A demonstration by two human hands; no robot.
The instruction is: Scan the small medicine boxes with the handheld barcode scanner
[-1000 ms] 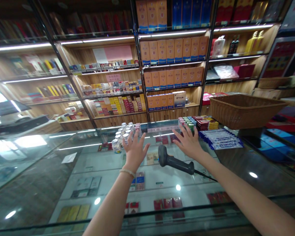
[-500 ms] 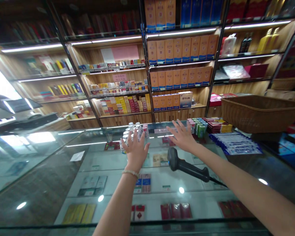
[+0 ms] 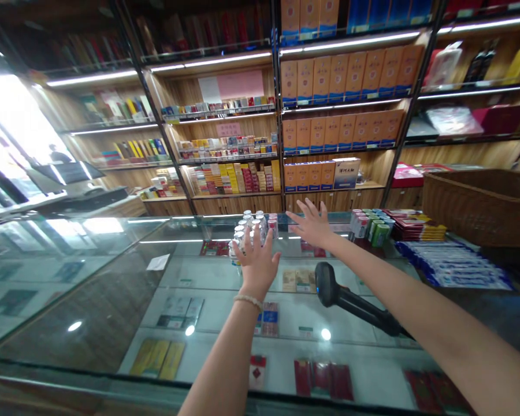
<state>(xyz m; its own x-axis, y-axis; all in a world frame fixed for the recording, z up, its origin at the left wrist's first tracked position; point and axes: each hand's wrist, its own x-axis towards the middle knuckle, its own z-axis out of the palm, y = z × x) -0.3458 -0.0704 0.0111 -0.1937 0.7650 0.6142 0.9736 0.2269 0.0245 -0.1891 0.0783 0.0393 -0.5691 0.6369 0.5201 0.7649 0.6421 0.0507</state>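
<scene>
My left hand (image 3: pixel 256 260), with a beaded bracelet at the wrist, is spread above the glass counter (image 3: pixel 216 277), holding nothing. Just beyond its fingertips stand several small white-capped bottles (image 3: pixel 248 218), partly hidden by the hand. A few pink cans (image 3: pixel 273 224) are beside them. My right hand (image 3: pixel 311 222) is also spread and holds nothing; it hovers between the pink cans and a group of green, blue and pink cans (image 3: pixel 372 225). Below my right forearm a black handheld scanner (image 3: pixel 351 300) lies on the glass.
On the right are blue-and-white packets (image 3: pixel 453 263), red and yellow packs (image 3: pixel 416 224) and a brown wicker basket (image 3: pixel 481 208). A white paper (image 3: pixel 158 262) lies on the left. Shelves with orange boxes (image 3: pixel 338 78) line the back; a monitor (image 3: pixel 69 172) stands far left.
The view has shifted, so most things appear farther right. My right hand has moved left relative to the counter, nearer the pink cans. Both hands remain spread.
</scene>
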